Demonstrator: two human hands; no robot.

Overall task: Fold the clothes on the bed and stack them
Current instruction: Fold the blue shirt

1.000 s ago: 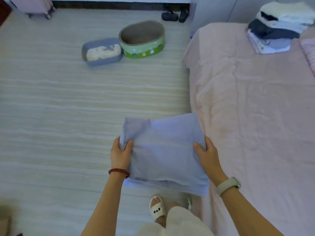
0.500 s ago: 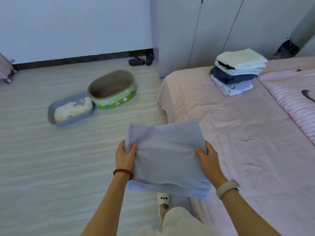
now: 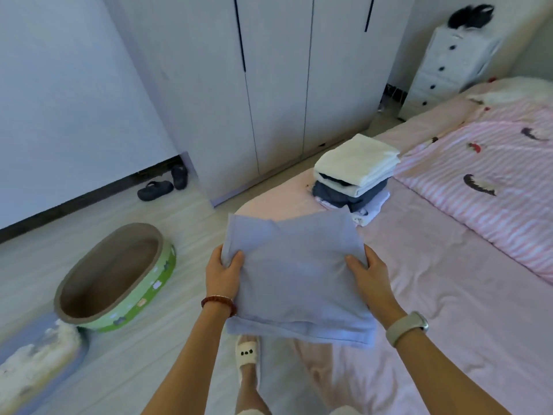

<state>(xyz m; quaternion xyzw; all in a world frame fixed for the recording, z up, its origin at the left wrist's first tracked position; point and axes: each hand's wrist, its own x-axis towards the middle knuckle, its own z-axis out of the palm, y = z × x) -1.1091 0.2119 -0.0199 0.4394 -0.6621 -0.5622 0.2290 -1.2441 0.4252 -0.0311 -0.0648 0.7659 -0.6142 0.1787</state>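
Over wrinkled pink bed, soft folded lavender garment, left hand and right hand gripping its sides.

Two bare forearms with no sleeves, a reddish-brown beaded bracelet round the left wrist, a pale beige smartwatch with a smooth band and rounded case on the right wrist, a white slipper with three dark dots across its strap on one foot, light-coloured clothing at the near edge.
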